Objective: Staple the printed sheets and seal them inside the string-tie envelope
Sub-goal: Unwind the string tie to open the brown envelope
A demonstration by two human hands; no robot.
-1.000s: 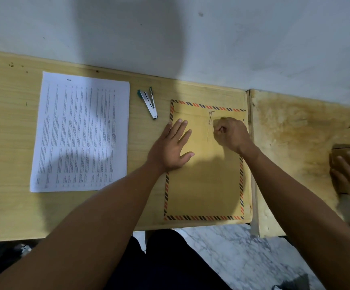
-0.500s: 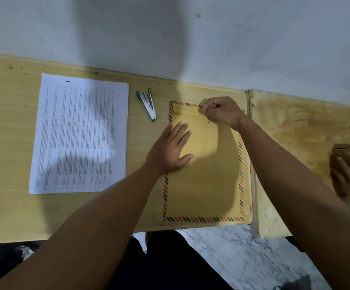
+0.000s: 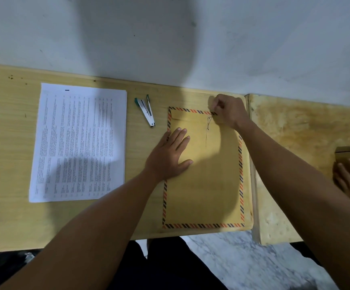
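The right hand [image 3: 228, 110] is now pinching the string [image 3: 209, 122] higher at the envelope [image 3: 207, 181] top, unwinding it; left hand [image 3: 169, 155] is pressing flat

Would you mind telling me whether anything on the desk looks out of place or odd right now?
Nothing looks damaged or spilled. The stapler lies sprung open between the printed sheets and the envelope. The sheets sit slightly askew on the desk.

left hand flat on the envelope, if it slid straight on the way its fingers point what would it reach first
Probably the string wound between the envelope's two buttons, just ahead and right of the left hand; beyond that, the right hand at the flap. The exact line is uncertain.
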